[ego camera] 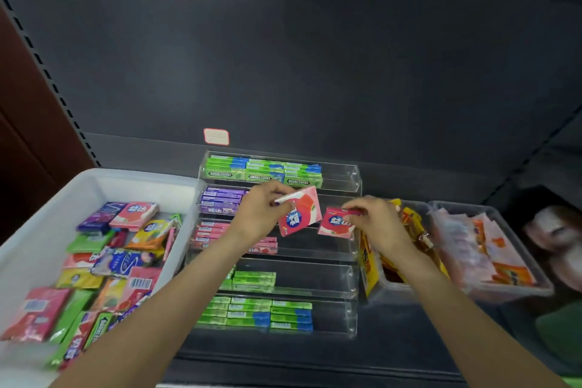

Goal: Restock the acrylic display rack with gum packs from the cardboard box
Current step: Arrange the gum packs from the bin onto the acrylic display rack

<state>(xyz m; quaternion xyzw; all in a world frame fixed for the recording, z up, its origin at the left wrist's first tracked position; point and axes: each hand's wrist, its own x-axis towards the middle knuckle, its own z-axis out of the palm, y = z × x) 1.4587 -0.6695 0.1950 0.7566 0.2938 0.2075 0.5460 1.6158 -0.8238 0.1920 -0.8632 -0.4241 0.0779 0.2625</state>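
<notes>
The left hand [261,208] pinches a pink gum pack [299,214] by its top edge; the right hand [374,220] pinches a second pink pack [335,224] just beside it. Both packs hang over the middle tiers of the acrylic rack [352,176], apparently clear of it. Left of the hands, a white bin [94,179] holds mixed gum packs; right, clear tubs [491,214] of snacks.

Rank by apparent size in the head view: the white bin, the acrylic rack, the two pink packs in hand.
1. White bin, though it sits nearer the camera.
2. Acrylic rack.
3. Left-hand pink pack and right-hand pink pack: alike; tilt differs, so unranked.
</notes>
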